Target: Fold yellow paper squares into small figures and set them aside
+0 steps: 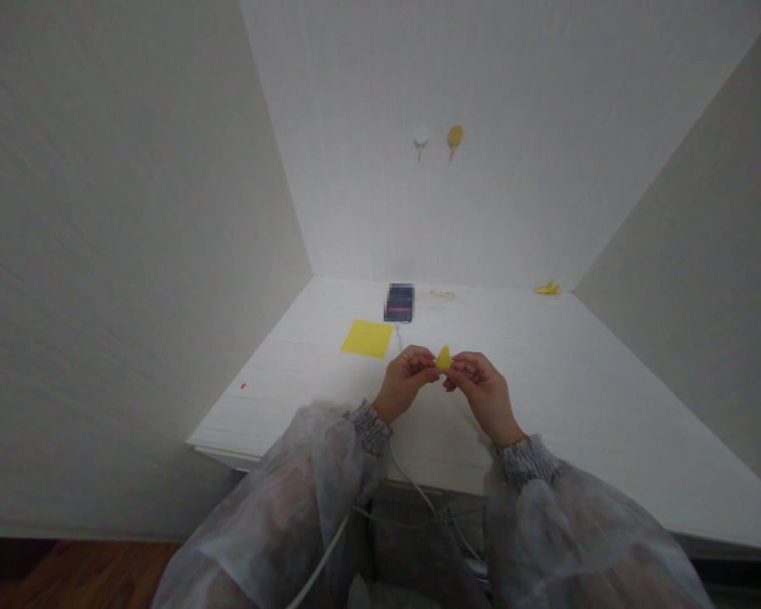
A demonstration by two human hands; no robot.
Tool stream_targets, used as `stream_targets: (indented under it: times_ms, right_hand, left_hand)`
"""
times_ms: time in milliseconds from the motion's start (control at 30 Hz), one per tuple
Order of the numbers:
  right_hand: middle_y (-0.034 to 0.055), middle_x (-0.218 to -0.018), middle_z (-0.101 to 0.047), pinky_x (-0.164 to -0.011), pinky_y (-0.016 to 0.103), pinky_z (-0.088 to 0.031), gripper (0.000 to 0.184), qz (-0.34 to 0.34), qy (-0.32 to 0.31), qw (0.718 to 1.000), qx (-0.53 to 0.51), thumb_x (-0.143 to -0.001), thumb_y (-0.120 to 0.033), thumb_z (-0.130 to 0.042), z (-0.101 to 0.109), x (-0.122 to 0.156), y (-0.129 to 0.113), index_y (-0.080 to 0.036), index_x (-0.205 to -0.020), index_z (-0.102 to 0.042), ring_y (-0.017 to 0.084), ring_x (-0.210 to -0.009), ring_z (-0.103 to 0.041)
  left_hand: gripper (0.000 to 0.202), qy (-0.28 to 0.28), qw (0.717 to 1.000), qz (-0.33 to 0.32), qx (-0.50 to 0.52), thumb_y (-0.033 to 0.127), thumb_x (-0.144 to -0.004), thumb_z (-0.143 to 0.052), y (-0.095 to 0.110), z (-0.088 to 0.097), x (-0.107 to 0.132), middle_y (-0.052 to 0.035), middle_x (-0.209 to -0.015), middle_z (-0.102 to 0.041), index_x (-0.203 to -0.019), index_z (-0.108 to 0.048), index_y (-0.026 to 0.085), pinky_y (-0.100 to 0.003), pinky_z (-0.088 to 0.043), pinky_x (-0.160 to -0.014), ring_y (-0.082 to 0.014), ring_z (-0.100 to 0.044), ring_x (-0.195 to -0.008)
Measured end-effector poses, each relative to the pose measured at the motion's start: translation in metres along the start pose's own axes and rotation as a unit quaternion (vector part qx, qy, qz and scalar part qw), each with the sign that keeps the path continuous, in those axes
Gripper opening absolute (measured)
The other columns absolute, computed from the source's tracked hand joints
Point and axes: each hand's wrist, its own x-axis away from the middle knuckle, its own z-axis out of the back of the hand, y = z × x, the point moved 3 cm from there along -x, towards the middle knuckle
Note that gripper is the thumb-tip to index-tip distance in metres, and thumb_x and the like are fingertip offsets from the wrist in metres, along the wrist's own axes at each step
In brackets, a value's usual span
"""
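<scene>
A small folded piece of yellow paper (443, 358) is held up above the white table (583, 397). My left hand (406, 381) pinches its left side with fingers closed. My right hand (482, 391) pinches its right side, fingers also closed. Both hands meet over the middle of the table, near its front edge. A flat yellow paper square (368, 338) lies on the table beyond my left hand.
A phone (399, 303) with a white cable lies at the back of the table. A small yellow folded paper shape (548, 289) sits in the far right corner. Two hooks, one white (421, 139) and one yellow (455, 138), are on the back wall. Walls close in left and right.
</scene>
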Motion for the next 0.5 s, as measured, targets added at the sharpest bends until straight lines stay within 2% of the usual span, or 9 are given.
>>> stream_targets:
  times_ms: [200, 500]
  right_hand:
    - [-0.0040, -0.058, -0.057, -0.049, 0.023, -0.047, 0.014, -0.002, 0.001, 1.000, 0.026, -0.068, -0.023, -0.061, -0.0001, 0.0002, -0.0012, -0.019, -0.077, -0.051, 0.010, -0.050, -0.056]
    - [-0.0026, -0.057, -0.059, -0.050, 0.025, -0.048, 0.020, -0.040, 0.016, 0.999, 0.019, -0.063, -0.024, -0.066, 0.0010, 0.0010, 0.0012, -0.017, -0.078, -0.055, 0.011, -0.050, -0.056]
  left_hand:
    - [0.024, -0.003, 1.000, -0.011, -0.008, 0.021, -0.059, -0.066, 0.0017, -0.0001, 0.0009, 0.0037, -0.064, -0.054, -0.078, -0.051, 0.014, -0.020, -0.042, -0.057, -0.0061, -0.053, -0.058]
    - [0.028, 0.007, 1.000, 0.018, -0.006, 0.020, -0.056, -0.068, -0.0040, 0.0030, 0.0000, 0.0014, -0.068, -0.058, -0.080, -0.055, 0.013, -0.022, -0.044, -0.061, -0.0076, -0.054, -0.062]
